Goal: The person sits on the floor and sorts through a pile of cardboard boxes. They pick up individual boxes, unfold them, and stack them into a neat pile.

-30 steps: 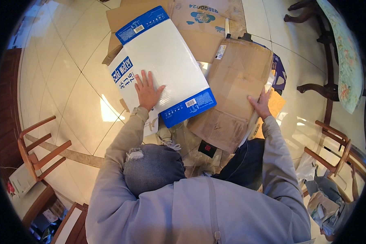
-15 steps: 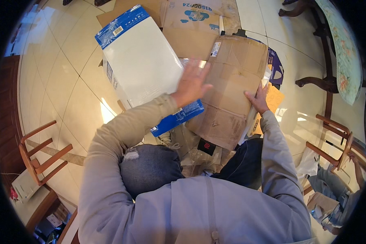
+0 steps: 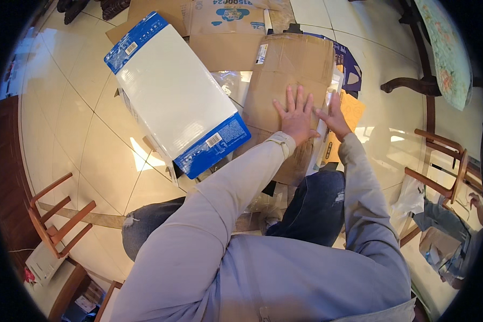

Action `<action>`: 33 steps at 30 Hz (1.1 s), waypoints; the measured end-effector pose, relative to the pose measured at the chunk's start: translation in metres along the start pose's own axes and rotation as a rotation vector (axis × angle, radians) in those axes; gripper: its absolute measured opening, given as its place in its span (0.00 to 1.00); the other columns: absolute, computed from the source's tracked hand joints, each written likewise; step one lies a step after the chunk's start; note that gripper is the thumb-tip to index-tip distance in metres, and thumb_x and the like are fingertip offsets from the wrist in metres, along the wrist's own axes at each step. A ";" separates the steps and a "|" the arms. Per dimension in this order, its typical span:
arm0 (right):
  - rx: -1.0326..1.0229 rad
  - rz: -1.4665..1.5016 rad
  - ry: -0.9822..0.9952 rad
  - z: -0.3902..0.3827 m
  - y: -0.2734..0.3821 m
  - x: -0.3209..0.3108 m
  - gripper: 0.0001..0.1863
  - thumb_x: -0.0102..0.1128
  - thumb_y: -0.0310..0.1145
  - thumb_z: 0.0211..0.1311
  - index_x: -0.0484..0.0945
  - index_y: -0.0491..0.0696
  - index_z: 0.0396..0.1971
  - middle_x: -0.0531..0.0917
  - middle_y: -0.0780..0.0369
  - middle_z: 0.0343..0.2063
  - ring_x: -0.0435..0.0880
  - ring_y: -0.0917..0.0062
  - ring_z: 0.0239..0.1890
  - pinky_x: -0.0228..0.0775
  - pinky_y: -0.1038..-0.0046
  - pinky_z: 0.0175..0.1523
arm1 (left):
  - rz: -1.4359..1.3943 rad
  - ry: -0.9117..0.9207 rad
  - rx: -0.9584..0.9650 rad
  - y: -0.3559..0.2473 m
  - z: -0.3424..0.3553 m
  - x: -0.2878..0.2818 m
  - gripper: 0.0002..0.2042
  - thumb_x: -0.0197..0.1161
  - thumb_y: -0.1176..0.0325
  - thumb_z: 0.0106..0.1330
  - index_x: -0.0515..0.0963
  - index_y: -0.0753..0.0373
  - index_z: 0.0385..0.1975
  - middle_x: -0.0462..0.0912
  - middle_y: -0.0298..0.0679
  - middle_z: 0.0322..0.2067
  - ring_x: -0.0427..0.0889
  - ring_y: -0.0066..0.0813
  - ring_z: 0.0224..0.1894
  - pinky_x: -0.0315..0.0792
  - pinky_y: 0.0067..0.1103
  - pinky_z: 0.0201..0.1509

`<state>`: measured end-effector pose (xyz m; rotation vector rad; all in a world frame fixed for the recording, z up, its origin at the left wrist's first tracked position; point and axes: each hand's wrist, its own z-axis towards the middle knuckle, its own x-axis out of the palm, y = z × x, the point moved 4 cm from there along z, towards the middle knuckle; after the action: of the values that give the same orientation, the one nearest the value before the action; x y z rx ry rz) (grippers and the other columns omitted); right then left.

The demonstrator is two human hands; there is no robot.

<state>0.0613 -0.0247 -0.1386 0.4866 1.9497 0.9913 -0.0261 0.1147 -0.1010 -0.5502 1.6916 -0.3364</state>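
A brown flattened cardboard box [image 3: 290, 61] lies on top of a stack in front of me. My left hand [image 3: 297, 117] is pressed flat on it, palm down with the fingers spread. At the stack's right edge rests my right hand [image 3: 337, 119], its thumb apart from its fingers and touching the cardboard's side. Just left of the stack is a large white box with blue ends [image 3: 172, 86], lying at a slant. An orange-yellow sheet [image 3: 352, 111] and a dark purple piece of packaging [image 3: 349, 67] stick out from beneath the brown cardboard on the right.
More flattened cardboard [image 3: 214, 48] lies beyond, on the tiled floor [image 3: 64, 107]. A wooden stool [image 3: 59, 222] stands at left, another wooden stool [image 3: 440, 161] at right. A table with a floral cloth [image 3: 448, 53] is at far right. Another person [image 3: 445, 225] is at lower right.
My left hand has moved right from beside the white box onto the brown cardboard and lies flat there. My right hand stays at the stack's edge. The view has shifted slightly.
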 end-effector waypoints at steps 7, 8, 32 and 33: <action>0.342 0.117 -0.594 -0.050 -0.063 -0.093 0.52 0.62 0.54 0.54 0.43 0.38 0.66 0.48 0.51 0.67 0.47 0.63 0.69 0.45 0.68 0.68 | -0.002 0.011 -0.029 0.002 -0.002 -0.006 0.56 0.70 0.39 0.37 0.51 0.57 0.67 0.35 0.52 0.68 0.29 0.59 0.69 0.36 0.67 0.57; 0.533 0.311 -0.563 -0.059 -0.085 -0.088 0.48 0.58 0.56 0.56 0.47 0.39 0.65 0.52 0.52 0.66 0.52 0.64 0.67 0.50 0.68 0.67 | -0.003 0.010 -0.027 0.002 -0.002 -0.006 0.56 0.70 0.39 0.37 0.51 0.57 0.67 0.35 0.52 0.68 0.29 0.59 0.69 0.36 0.67 0.57; 0.744 1.076 0.010 -0.098 -0.174 -0.017 0.23 0.44 0.48 0.67 0.69 0.49 0.53 0.81 0.62 0.44 0.83 0.74 0.41 0.79 0.67 0.41 | -0.039 0.041 0.000 0.004 0.000 -0.006 0.57 0.70 0.38 0.37 0.48 0.56 0.67 0.35 0.50 0.69 0.29 0.57 0.69 0.38 0.65 0.57; 0.757 1.041 0.052 -0.098 -0.174 -0.018 0.22 0.44 0.48 0.67 0.70 0.49 0.53 0.81 0.62 0.43 0.83 0.74 0.40 0.79 0.67 0.40 | -0.035 0.046 0.001 0.004 0.000 -0.006 0.57 0.70 0.38 0.37 0.48 0.56 0.67 0.35 0.50 0.69 0.29 0.57 0.69 0.38 0.65 0.57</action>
<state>-0.0041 -0.1865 -0.2375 2.0514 2.0576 0.7782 -0.0259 0.1212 -0.0980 -0.5762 1.7274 -0.3774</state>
